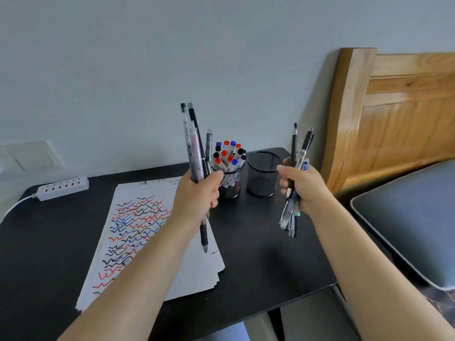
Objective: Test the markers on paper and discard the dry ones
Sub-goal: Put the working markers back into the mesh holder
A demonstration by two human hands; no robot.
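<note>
Two fistfuls of slim dark pens held upright above the black desk (258, 242): left hand (197, 195) curled round one bunch (194, 148), right hand (304, 187) round another (296, 168). Scribbled white paper stack (138, 232) lies below the left hand, nearer it. Capped markers (229, 153) stand in the mesh cup (231, 183) between the hands.

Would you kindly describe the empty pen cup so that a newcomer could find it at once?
Start at the black desk beside the wooden headboard. At its back edge, near the wall, two black mesh cups stand side by side. The empty cup is the one nearer the headboard; its neighbour, the full cup, is packed with red-, blue- and black-capped markers.
</note>
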